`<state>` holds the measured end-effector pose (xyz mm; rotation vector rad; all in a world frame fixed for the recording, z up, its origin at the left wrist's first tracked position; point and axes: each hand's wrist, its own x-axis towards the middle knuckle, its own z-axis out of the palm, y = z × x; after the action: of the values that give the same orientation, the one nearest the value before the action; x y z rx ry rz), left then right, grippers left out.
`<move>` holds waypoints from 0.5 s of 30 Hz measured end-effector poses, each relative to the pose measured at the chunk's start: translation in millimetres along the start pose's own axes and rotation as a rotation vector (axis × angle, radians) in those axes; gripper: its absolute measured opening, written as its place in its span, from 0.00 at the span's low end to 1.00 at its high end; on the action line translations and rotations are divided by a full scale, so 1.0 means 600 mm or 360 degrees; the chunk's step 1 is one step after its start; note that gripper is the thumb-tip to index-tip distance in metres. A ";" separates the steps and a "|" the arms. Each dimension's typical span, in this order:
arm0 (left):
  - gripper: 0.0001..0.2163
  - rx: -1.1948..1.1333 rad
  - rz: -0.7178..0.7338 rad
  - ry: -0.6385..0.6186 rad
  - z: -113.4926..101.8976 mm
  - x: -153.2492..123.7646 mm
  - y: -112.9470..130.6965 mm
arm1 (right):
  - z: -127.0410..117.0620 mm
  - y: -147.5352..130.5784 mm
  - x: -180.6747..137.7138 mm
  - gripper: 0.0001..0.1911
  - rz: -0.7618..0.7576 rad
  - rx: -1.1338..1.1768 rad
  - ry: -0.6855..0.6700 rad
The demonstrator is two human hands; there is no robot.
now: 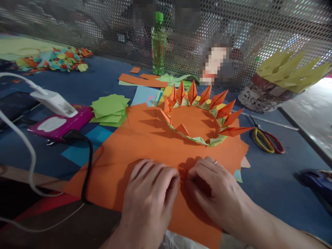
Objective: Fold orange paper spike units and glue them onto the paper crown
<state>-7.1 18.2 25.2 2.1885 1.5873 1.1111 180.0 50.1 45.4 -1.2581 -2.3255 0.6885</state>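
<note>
My left hand (151,193) and my right hand (214,186) are close together over a large orange paper sheet (109,180), fingers curled and thumbs against the fingertips. Between their fingertips shows a small piece of orange paper (183,172), mostly hidden and hard to tell from the sheet below. Just beyond lies a ring of folded paper (199,140), with a pale green base and pointed orange pieces standing up around much of it. Both hands are apart from this ring.
Scissors (268,140) and a newsprint-patterned pot with yellow paper points (267,91) stand to the right. Behind is a green-capped bottle (158,48). Green paper squares (110,107), a magenta device (64,124), a white plug (55,102) and cables lie left.
</note>
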 end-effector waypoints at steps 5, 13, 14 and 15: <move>0.06 0.0008 0.0018 -0.0002 0.002 0.002 0.000 | 0.002 0.000 0.002 0.07 -0.0046 -0.0055 0.0047; 0.07 0.0041 0.0029 -0.0053 -0.001 0.003 0.000 | 0.008 -0.004 0.006 0.10 0.0047 -0.0130 0.0123; 0.06 0.0060 0.0022 -0.0050 -0.001 0.003 -0.001 | 0.008 -0.004 0.007 0.11 0.0066 -0.0142 0.0131; 0.05 0.0084 0.0012 -0.0041 -0.001 0.002 -0.002 | 0.008 -0.004 0.007 0.12 0.0083 -0.0157 0.0138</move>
<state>-8.1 19.7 25.9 2.2344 1.6173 1.0504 173.4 51.2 43.4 -1.3684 -2.2878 0.5308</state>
